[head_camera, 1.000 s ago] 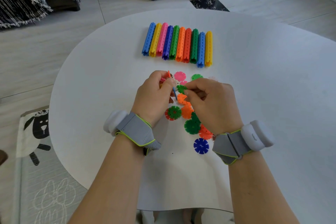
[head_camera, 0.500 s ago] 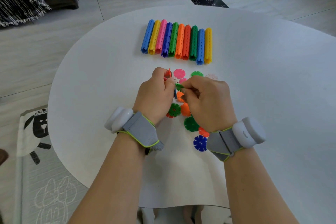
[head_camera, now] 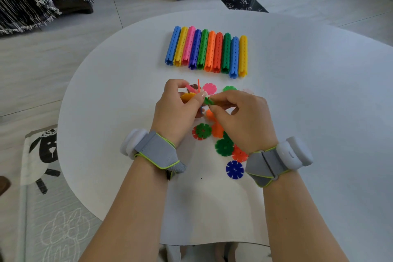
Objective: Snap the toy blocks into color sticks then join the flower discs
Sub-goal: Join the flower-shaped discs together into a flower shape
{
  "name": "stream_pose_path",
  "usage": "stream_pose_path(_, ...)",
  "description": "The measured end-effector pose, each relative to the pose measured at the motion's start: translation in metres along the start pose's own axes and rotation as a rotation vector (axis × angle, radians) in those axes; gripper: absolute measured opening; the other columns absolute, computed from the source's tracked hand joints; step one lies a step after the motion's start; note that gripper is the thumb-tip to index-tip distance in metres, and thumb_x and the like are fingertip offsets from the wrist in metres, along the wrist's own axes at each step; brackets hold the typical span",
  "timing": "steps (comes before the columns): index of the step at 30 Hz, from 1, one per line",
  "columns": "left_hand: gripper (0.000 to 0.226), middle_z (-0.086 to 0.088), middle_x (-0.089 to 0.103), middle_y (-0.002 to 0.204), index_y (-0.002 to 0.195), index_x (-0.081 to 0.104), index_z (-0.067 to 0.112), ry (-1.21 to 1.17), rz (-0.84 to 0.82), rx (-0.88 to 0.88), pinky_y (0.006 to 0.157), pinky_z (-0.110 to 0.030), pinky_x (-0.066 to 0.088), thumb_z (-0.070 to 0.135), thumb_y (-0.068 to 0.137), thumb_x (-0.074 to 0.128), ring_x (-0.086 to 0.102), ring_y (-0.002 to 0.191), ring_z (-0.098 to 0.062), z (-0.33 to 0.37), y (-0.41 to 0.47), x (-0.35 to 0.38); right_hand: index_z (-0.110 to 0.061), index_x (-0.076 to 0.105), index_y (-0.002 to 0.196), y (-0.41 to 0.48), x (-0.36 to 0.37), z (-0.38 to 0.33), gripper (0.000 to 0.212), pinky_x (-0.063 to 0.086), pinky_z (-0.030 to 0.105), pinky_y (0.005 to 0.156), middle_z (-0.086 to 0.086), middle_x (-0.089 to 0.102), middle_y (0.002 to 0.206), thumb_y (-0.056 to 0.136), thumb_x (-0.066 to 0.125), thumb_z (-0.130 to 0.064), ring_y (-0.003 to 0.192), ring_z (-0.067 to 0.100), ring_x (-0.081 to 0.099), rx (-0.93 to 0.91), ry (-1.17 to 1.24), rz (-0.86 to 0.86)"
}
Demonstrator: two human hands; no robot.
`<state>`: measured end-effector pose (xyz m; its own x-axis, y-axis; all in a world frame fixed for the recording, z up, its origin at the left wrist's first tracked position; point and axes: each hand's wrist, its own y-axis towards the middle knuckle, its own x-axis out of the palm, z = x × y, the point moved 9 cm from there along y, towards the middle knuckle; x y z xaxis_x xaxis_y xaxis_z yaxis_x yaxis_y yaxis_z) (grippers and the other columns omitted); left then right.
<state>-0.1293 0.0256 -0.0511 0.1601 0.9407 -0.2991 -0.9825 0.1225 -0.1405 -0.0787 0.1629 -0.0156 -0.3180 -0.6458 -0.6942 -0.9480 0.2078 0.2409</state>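
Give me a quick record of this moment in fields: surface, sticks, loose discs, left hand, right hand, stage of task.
surface: round white table
sticks: ten finished plastic block sticks side by side at the far side, blue, yellow, pink, purple, green, orange, red, green, blue, yellow
loose discs: flat notched flower discs on the table, including a blue disc, a green disc and a pink disc
left hand: holds a partly joined disc cluster
right hand: pinches a small green disc against the cluster
stage: sticks done, discs being joined

A home: tiled floor [head_camera: 63, 53], sheep-print play mat [head_camera: 42, 155], white table [head_camera: 319, 112].
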Motion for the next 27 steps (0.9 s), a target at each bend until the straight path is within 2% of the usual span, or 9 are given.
stream_pose_path(2, 0.027, -0.004, 0.066, 0.092, 0.112, 0.046, 0.026, 0.001, -0.012, 0.008, 0.081, -0.035, 0.056, 0.028, 0.089, 0.061, 0.068, 0.079, -0.014, -0.001, 0.002, -0.003, -0.025, 0.071, 0.1, 0.0, -0.006, 0.005, 0.018, 0.049, 0.023, 0.076, -0.014, 0.069, 0.085, 0.084, 0.065, -0.021, 0.081, 0.004, 0.063, 0.029, 0.004, -0.019)
stream_pose_path(4, 0.029, -0.002, 0.063, 0.096, 0.115, 0.046, 0.027, -0.004, -0.036, 0.018, 0.086, -0.04, 0.054, 0.026, 0.089, 0.06, 0.065, 0.088, -0.015, -0.001, 0.003, -0.003, -0.025, 0.069, 0.099, 0.0, -0.01, 0.014, 0.016, 0.049, 0.026, 0.079, -0.012, 0.065, 0.086, 0.085, 0.065, -0.022, 0.082, 0.007, 0.059, 0.074, -0.048, -0.041)
stream_pose_path(8, 0.034, 0.006, 0.06, 0.096, 0.118, 0.05, 0.028, -0.016, -0.065, 0.049, 0.087, -0.041, 0.054, 0.022, 0.088, 0.063, 0.061, 0.095, -0.014, 0.001, 0.003, -0.002, -0.029, 0.068, 0.101, -0.001, 0.003, 0.028, 0.025, 0.043, 0.026, 0.079, -0.009, 0.055, 0.094, 0.082, 0.067, -0.044, 0.09, 0.011, 0.051, 0.158, -0.19, -0.204)
stream_pose_path(11, 0.036, 0.009, 0.059, 0.096, 0.121, 0.052, 0.03, -0.008, -0.068, 0.073, 0.089, -0.04, 0.053, 0.019, 0.088, 0.062, 0.06, 0.094, -0.012, 0.003, 0.003, -0.002, -0.03, 0.067, 0.102, -0.001, 0.008, 0.028, 0.031, 0.041, 0.026, 0.082, -0.009, 0.052, 0.097, 0.079, 0.066, -0.051, 0.097, 0.013, 0.049, 0.166, -0.239, -0.244)
stream_pose_path(14, 0.036, 0.006, 0.058, 0.091, 0.125, 0.054, 0.029, -0.02, -0.014, 0.062, 0.089, -0.033, 0.051, 0.022, 0.09, 0.059, 0.058, 0.088, -0.009, 0.002, 0.004, -0.009, -0.03, 0.067, 0.103, 0.0, 0.008, 0.026, 0.031, 0.039, 0.027, 0.086, -0.008, 0.051, 0.098, 0.08, 0.066, -0.051, 0.102, 0.014, 0.047, 0.169, -0.245, -0.21)
stream_pose_path(17, 0.035, 0.003, 0.057, 0.091, 0.126, 0.055, 0.027, -0.071, 0.044, 0.03, 0.091, -0.032, 0.05, 0.023, 0.091, 0.057, 0.059, 0.089, -0.012, -0.001, 0.006, -0.016, -0.029, 0.066, 0.108, 0.005, 0.011, 0.02, 0.027, 0.035, 0.026, 0.087, -0.009, 0.05, 0.1, 0.085, 0.063, -0.044, 0.106, 0.015, 0.045, 0.145, -0.247, -0.171)
stream_pose_path(20, 0.035, 0.006, 0.056, 0.089, 0.127, 0.053, 0.028, -0.052, 0.03, 0.029, 0.087, -0.028, 0.049, 0.024, 0.092, 0.056, 0.058, 0.086, -0.008, 0.0, 0.005, -0.014, -0.03, 0.063, 0.117, 0.009, 0.018, 0.016, 0.029, 0.035, 0.029, 0.092, -0.005, 0.052, 0.108, 0.089, 0.057, -0.038, 0.111, 0.02, 0.043, 0.127, -0.256, -0.163)
stream_pose_path(24, 0.036, 0.006, 0.056, 0.091, 0.128, 0.053, 0.029, -0.047, 0.011, 0.015, 0.09, -0.03, 0.05, 0.024, 0.093, 0.055, 0.059, 0.092, -0.012, -0.002, 0.003, -0.013, -0.033, 0.057, 0.127, 0.013, 0.026, 0.016, 0.036, 0.035, 0.032, 0.095, -0.003, 0.052, 0.114, 0.092, 0.054, -0.036, 0.114, 0.025, 0.043, 0.129, -0.285, -0.172)
stream_pose_path(27, 0.035, 0.003, 0.057, 0.095, 0.128, 0.053, 0.029, -0.054, 0.008, 0.005, 0.092, -0.03, 0.049, 0.024, 0.093, 0.055, 0.059, 0.099, -0.016, -0.004, 0.004, -0.014, -0.036, 0.053, 0.131, 0.014, 0.031, 0.014, 0.041, 0.032, 0.032, 0.095, -0.002, 0.05, 0.116, 0.091, 0.053, -0.041, 0.114, 0.025, 0.041, 0.13, -0.343, -0.193)
